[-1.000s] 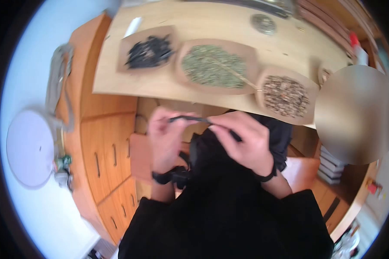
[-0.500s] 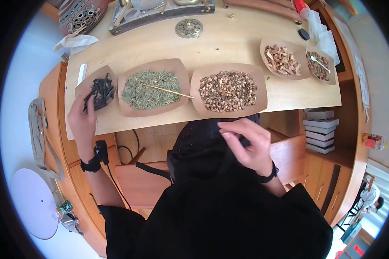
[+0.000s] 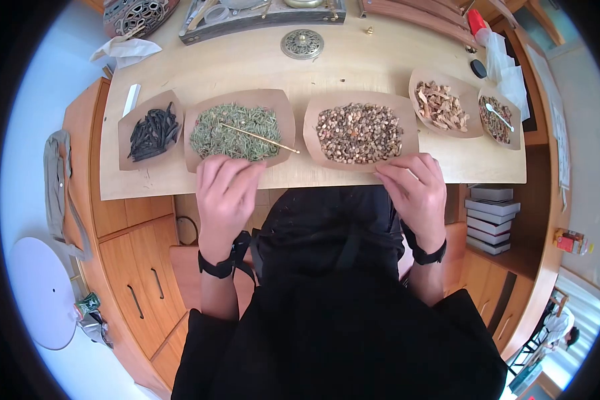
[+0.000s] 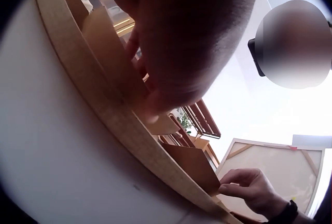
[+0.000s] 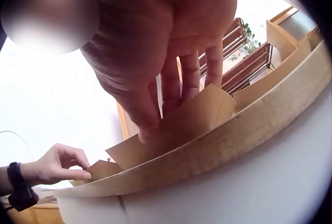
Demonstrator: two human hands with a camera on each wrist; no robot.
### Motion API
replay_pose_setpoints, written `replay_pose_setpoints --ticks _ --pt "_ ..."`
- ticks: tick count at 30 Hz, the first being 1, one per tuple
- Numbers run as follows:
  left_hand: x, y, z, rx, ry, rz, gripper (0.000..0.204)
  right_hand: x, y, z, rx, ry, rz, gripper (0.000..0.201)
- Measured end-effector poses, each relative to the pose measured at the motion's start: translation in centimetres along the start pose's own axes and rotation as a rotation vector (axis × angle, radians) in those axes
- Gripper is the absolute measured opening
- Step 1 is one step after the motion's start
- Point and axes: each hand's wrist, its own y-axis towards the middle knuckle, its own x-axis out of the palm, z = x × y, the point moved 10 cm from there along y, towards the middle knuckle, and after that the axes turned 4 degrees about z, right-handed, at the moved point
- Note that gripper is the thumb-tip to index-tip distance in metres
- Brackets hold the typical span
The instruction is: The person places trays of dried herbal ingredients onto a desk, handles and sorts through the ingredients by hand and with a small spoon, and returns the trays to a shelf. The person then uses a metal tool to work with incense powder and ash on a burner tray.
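Note:
My left hand (image 3: 227,193) pinches the near rim of a brown paper tray (image 3: 285,115) heaped with dried green herb (image 3: 230,130). A thin golden stick (image 3: 263,139) lies across that herb. On the right, my right hand (image 3: 417,190) grips the near right corner of another paper tray (image 3: 409,130), which holds small brown dried chunks (image 3: 360,133). In the right wrist view the thumb is outside this tray's wall (image 5: 181,125), with the fingers behind it. Left of the herb, a third tray (image 3: 130,160) contains dark dried strips (image 3: 155,133).
At the right stand a tray of pale shavings (image 3: 440,107) and a smaller tray with a white spoon (image 3: 500,117). Farther back are a round pierced metal lid (image 3: 303,44), a grey tool tray (image 3: 260,23) and a black cap (image 3: 478,69). The table edge runs close before me.
Both hands held a dark strip over the lap; then the left hand reached into the dark strips. Now it is at the herb tray, and the right hand has moved up to the chunk tray.

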Motion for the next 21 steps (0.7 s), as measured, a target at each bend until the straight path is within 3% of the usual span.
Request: replay_pose_setpoints --ticks 3,7,11,17,21 --pt "0.0 -0.3 -1.1 -0.094 -0.008 -0.003 0.034 -0.7 1.7 0.0 0.03 0.104 -0.049 0.026" --pt "-0.5 2.1 2.1 -0.113 -0.065 0.038 0.034 0.0 4.3 0.3 0.117 0.159 -0.087 0.042" --pt "2.3 4.4 6.5 0.041 -0.137 0.006 0.034 2.7 5.8 1.1 0.154 -0.065 -0.244 0.058" --pt "6.1 4.6 8.2 0.118 -0.16 -0.088 0.026 5.4 5.7 -0.1 0.189 -0.07 -0.335 0.058" --pt "6.0 3.9 7.7 0.091 -0.167 -0.083 0.026 6.3 5.8 0.0 0.223 0.022 -0.337 0.04"
